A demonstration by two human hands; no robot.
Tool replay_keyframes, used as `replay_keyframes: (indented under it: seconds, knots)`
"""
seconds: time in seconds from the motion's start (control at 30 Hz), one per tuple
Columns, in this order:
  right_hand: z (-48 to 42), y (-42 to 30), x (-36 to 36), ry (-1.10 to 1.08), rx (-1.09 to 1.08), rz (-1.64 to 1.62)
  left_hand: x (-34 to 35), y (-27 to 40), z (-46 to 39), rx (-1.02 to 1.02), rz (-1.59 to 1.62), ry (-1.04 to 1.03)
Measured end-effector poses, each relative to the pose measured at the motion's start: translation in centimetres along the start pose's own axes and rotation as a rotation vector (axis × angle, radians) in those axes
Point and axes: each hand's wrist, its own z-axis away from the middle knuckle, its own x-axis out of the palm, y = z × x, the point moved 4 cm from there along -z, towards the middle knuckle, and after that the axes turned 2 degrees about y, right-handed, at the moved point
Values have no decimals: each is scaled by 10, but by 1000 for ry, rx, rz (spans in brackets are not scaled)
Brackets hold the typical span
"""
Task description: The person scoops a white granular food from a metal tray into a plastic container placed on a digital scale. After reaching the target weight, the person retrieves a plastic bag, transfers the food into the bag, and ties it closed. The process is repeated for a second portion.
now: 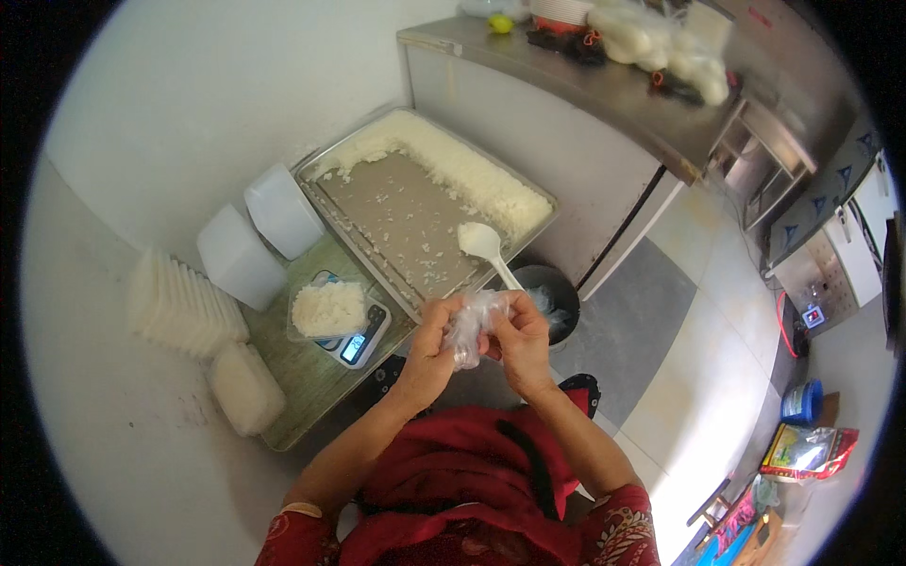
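Between my left hand (433, 350) and my right hand (522, 336) is a crumpled piece of clear plastic film (468, 329), pinched by the fingers of both. Just beyond them lies a white rice paddle (481, 240), its bowl inside a large metal tray (368, 219) and its handle pointing back at my right hand. Cooked rice (453, 159) banks along the tray's far and right sides, with loose grains on the bare bottom. To the left, a clear plastic container (290, 329) filled with rice (329, 309) rests on a digital kitchen scale (361, 347) with a lit display.
On the worn table (311, 403) stand stacked container lids or trays (187, 304), filled-looking packs (244, 389) and white tubs (279, 212) against the wall. A black bin (566, 290) sits right of the tray. A steel counter (481, 46) with bags (658, 42) runs behind.
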Motion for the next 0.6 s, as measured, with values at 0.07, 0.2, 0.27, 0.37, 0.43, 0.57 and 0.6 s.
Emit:
replay_keyframes:
  seconds: [0.07,0.2,0.27,0.37,0.43,0.57,0.6]
  knots:
    - [0,1,-1,26,21,-85,0,-6,0,-57,137,-31]
    - [2,2,-6,6,30,-108,-4,9,-7,-190,172,132]
    - [11,1,-9,-57,29,-23,-18,5,-12,-199,87,248]
    - [24,-4,-4,-127,-296,209,-36,-15,-22,-79,209,445]
    - [36,-19,13,-289,-570,572,-35,-12,-23,31,93,388]
    - [26,-21,25,-278,-704,737,-25,-12,-22,136,-150,290]
    - [22,-24,26,-271,-756,825,-20,-8,-21,99,-184,292]
